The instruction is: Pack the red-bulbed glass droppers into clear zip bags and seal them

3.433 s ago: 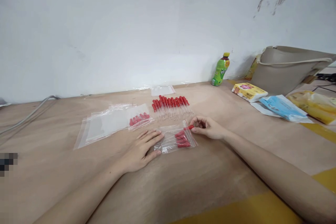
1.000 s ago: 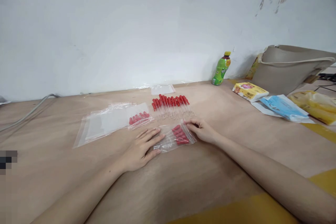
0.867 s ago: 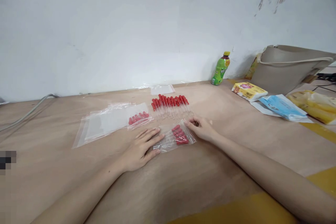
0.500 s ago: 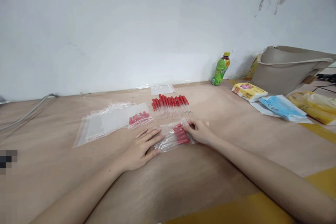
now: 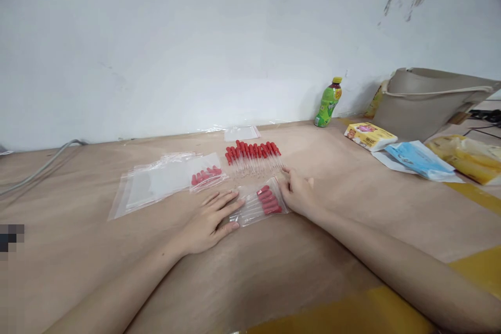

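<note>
A clear zip bag [image 5: 252, 215] lies in front of me with several red-topped droppers [image 5: 270, 201] inside, their red bulbs toward the right. My left hand [image 5: 209, 223] rests flat with its fingers spread, fingertips on the bag's left end. At the bag's right edge, my right hand [image 5: 299, 193] has its fingers bent and pressed together on the plastic; the exact grip is partly hidden. Just beyond the bag is a row of loose red-topped droppers [image 5: 254, 152], their clear stems pointing toward me. A second bag holding red-topped droppers [image 5: 206, 174] lies beyond my left hand.
Several flat clear bags [image 5: 156, 182] overlap on the left, and another bag [image 5: 240, 133] lies by the wall. A green bottle [image 5: 327, 104], a yellow tissue pack [image 5: 370, 136], a blue packet [image 5: 421, 160] and a beige bin [image 5: 422, 107] stand or lie to the right.
My right hand has shifted slightly along the bag's right edge, uncovering more of the red bulbs. The droppers inside show more plainly. My left hand stays in place.
</note>
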Demonstrator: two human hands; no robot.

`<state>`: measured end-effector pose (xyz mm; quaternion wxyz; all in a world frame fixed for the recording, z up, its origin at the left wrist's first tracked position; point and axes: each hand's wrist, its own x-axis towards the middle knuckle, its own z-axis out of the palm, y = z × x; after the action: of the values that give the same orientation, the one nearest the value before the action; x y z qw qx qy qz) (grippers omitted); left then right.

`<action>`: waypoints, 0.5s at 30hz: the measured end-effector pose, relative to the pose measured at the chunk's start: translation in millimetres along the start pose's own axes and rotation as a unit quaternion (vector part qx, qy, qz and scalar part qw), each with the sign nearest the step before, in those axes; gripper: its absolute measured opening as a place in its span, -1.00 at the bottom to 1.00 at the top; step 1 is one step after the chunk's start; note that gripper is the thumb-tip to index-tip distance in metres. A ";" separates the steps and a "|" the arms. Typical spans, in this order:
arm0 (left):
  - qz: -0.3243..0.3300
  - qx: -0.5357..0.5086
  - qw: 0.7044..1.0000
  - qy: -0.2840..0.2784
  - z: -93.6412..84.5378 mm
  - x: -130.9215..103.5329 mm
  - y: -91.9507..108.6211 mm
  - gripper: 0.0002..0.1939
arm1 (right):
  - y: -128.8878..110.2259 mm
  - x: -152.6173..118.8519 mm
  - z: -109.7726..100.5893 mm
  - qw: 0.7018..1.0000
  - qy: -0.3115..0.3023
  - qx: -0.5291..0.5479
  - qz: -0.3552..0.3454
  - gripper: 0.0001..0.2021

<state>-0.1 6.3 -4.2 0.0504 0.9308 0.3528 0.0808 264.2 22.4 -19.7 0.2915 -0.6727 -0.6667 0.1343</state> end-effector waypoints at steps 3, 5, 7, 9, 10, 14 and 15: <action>0.003 -0.001 1.000 0.002 0.5 -0.5 -0.5 -0.51 | 5.0 4.4 -3.3 0.999 -0.010 0.022 0.025 -0.64; 0.005 0.000 1.000 0.003 1.0 -0.5 -0.9 -0.52 | 2.2 3.0 -4.0 0.999 -0.023 0.027 0.025 -0.61; 0.008 0.001 1.000 0.004 1.4 -0.3 -1.3 -0.52 | -3.3 -0.3 -2.9 1.000 -0.019 0.017 0.014 -0.48; 0.009 0.001 1.000 0.005 1.7 -0.1 -1.5 -0.52 | -6.8 -2.2 -0.6 1.000 -0.015 0.014 -0.001 -0.36; 0.009 0.000 1.000 0.005 1.7 0.0 -1.7 -0.52 | -6.6 -1.9 0.5 1.000 -0.020 0.021 -0.002 -0.35; 0.008 -0.003 1.000 0.008 1.3 0.2 -2.4 -0.52 | 4.5 5.1 4.7 0.992 -0.062 0.105 0.032 -0.54; 0.008 -0.003 1.000 0.007 1.0 0.2 -2.3 -0.52 | 7.6 6.8 5.8 0.988 -0.068 0.132 0.034 -0.58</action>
<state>-1.3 8.1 -5.6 0.0498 0.9328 0.3456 0.0892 267.6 30.7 -27.2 0.3268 -0.6401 -0.6379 0.2765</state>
